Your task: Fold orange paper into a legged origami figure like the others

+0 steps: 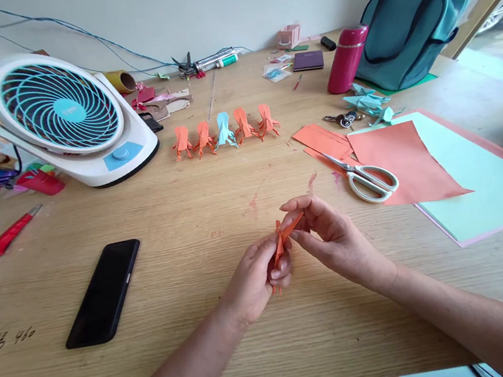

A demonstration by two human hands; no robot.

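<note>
My left hand [259, 275] is closed around a small folded orange paper figure [281, 246], pinching it between thumb and fingers. Thin ends of the paper stick out below those fingers, and one pointed flap slants up to the right. My right hand [334, 236] curves around that flap, thumb and index finger apart; whether it touches the paper is hard to tell. Farther back stands a row of several folded paper figures, mostly orange, such as one orange figure [245, 124], with a light blue figure [224, 131] in the middle.
White-handled scissors [368, 182] lie on orange paper [417, 157] at right, over pale green sheets [485, 204]. A black phone [104, 292], red utility knife [12, 233] and fan [70, 115] are at left. A pink bottle [348, 59] and teal bag [408, 33] stand behind.
</note>
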